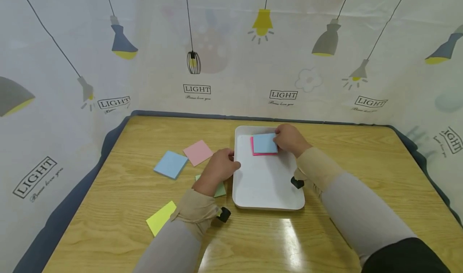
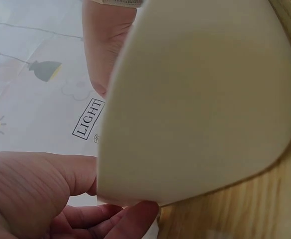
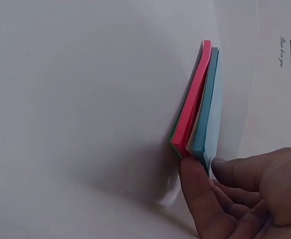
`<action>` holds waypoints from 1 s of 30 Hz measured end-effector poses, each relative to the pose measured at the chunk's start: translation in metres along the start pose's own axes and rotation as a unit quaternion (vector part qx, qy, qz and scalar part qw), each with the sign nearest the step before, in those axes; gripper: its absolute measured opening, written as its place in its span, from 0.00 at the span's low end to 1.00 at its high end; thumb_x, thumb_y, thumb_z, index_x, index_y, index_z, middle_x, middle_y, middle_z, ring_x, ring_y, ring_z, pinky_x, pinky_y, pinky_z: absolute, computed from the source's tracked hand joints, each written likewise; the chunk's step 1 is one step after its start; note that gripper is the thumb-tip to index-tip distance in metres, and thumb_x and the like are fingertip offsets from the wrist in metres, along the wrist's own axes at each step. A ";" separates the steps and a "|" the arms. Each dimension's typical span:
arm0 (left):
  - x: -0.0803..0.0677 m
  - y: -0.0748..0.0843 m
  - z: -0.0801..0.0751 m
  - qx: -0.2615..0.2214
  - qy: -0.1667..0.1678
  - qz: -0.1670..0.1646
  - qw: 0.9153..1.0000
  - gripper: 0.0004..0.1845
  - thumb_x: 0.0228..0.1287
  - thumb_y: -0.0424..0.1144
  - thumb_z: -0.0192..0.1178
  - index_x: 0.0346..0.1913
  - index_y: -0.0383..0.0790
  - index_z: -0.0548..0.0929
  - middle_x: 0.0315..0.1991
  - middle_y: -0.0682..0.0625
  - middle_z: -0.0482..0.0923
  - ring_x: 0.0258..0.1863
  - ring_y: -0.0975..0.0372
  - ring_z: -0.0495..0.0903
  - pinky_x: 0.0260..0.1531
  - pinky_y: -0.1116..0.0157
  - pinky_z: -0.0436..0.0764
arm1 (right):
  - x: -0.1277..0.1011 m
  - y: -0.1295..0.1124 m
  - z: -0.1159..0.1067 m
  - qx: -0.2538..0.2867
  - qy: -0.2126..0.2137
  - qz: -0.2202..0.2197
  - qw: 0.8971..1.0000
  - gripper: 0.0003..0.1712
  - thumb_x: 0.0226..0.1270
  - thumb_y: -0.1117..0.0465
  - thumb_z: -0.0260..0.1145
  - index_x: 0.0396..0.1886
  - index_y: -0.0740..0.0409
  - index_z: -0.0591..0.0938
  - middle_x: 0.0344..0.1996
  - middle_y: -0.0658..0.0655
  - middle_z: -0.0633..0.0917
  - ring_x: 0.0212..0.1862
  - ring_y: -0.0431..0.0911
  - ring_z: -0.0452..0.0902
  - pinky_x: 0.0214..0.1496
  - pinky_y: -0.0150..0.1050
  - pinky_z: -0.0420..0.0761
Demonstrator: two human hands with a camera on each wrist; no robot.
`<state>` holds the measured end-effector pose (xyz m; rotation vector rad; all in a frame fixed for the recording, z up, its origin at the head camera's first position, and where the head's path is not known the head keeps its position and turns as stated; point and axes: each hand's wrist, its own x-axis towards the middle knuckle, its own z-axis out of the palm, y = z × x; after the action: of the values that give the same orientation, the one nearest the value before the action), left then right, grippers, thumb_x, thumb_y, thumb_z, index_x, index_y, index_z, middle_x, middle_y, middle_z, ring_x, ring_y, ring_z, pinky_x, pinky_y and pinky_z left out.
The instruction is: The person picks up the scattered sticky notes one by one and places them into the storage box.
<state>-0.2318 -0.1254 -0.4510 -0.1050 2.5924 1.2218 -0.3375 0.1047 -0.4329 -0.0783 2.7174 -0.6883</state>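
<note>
A white tray (image 1: 262, 184) lies on the wooden table. My left hand (image 1: 221, 166) pinches the tray's left rim, thumb on one side and fingers on the other, as the left wrist view shows. At the tray's far right corner my right hand (image 1: 291, 139) pinches a light blue sticky note pad (image 1: 264, 143) by its right edge. Under that pad is a bright pink pad (image 3: 191, 107), and a thin green edge (image 3: 173, 133) shows beneath the pink in the right wrist view. A small gap parts the pink and blue pads at the near end.
Left of the tray lie a blue pad (image 1: 171, 165), a pale pink pad (image 1: 197, 152), and a green pad (image 1: 220, 190) partly behind my left wrist. Nearer me is a yellow pad (image 1: 161, 218), partly covered by my forearm. A lamp-printed curtain (image 1: 235, 64) hangs behind the table.
</note>
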 end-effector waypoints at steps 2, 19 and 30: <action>0.000 0.001 0.000 -0.001 -0.001 -0.001 1.000 0.25 0.72 0.41 0.62 0.68 0.35 0.78 0.60 0.41 0.81 0.54 0.52 0.82 0.54 0.54 0.84 | -0.001 -0.001 -0.002 -0.014 -0.005 -0.003 1.000 0.26 0.74 0.65 0.58 0.68 0.73 0.75 0.61 0.68 0.82 0.56 0.56 0.78 0.68 0.53 0.78; 0.002 -0.001 0.001 0.000 0.003 0.004 1.000 0.24 0.72 0.40 0.61 0.66 0.34 0.79 0.59 0.41 0.82 0.53 0.52 0.82 0.54 0.54 0.84 | -0.004 -0.003 -0.007 -0.009 -0.037 0.026 0.999 0.26 0.77 0.63 0.59 0.70 0.69 0.73 0.44 0.62 0.85 0.42 0.49 0.82 0.55 0.45 0.81; 0.002 -0.001 0.000 0.006 0.006 0.000 1.000 0.24 0.72 0.41 0.61 0.66 0.35 0.79 0.59 0.42 0.82 0.54 0.52 0.82 0.54 0.54 0.84 | -0.026 0.006 -0.017 0.037 -0.034 -0.026 0.998 0.28 0.80 0.61 0.58 0.72 0.72 0.70 0.52 0.69 0.85 0.43 0.51 0.86 0.48 0.42 0.87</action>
<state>-0.2331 -0.1260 -0.4527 -0.1115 2.6099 1.2082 -0.3189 0.1208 -0.4137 -0.1513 2.6305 -0.7865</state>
